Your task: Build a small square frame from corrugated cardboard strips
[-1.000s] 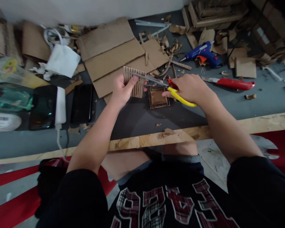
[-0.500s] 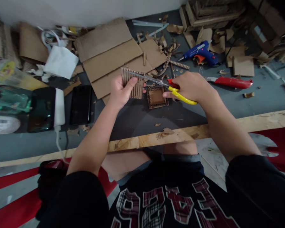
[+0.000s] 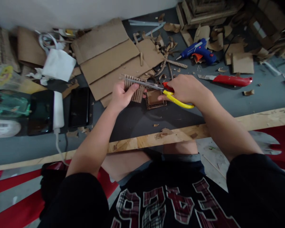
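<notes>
My left hand (image 3: 122, 95) grips a small piece of corrugated cardboard (image 3: 138, 93), its ridged face toward me. My right hand (image 3: 181, 88) is closed on scissors (image 3: 178, 100) with yellow and red handles. The scissor blades lie along the top edge of the cardboard piece, pointing left toward my left hand. Below the blades, a small square cardboard frame (image 3: 156, 106) rests on the grey tabletop, partly hidden by the right fingers and the held piece.
Behind the hands lie large cardboard sheets (image 3: 109, 53) and curled scraps. A blue glue gun (image 3: 199, 50) and a red utility knife (image 3: 232, 80) are on the right. To the left are a black phone (image 3: 79, 107) and a white power adapter (image 3: 58, 109) with its cable.
The scissors and my right hand have moved slightly left, and the blades appear more closed along the cardboard's top edge. My left hand still holds the piece, tilted a little differently.
</notes>
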`<move>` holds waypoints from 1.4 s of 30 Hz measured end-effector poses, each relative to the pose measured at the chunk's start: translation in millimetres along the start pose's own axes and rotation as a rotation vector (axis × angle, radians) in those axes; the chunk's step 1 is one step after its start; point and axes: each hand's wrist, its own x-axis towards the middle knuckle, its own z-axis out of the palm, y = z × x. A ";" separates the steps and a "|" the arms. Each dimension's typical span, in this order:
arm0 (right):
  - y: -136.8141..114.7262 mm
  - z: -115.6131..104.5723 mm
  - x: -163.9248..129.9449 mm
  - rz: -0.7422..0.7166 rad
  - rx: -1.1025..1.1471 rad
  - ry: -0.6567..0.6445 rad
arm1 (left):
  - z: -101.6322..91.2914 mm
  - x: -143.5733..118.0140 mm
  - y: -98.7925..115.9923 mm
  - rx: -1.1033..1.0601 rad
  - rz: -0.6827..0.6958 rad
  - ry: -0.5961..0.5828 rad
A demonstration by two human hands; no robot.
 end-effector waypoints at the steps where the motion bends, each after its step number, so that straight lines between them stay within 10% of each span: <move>1: -0.2 0.2 0.0 0.006 0.001 0.003 | -0.2 0.2 -0.3 -0.011 -0.006 0.002; 13: -2.9 1.2 4.8 0.072 -0.012 0.020 | 16.1 -3.8 11.5 -0.175 -0.082 -0.101; 21: 17.8 -8.3 7.5 0.406 0.094 0.203 | -23.6 14.2 -21.5 0.518 0.094 0.536; 32: 13.6 3.0 11.5 0.323 0.096 0.175 | 2.6 -7.9 31.4 0.861 -0.107 0.490; 36: 13.6 6.2 13.2 0.371 0.129 0.232 | 2.9 -3.6 26.9 0.852 0.048 0.480; 42: 15.7 15.3 19.8 0.386 0.154 0.305 | -1.4 22.5 -6.9 0.737 0.341 -0.004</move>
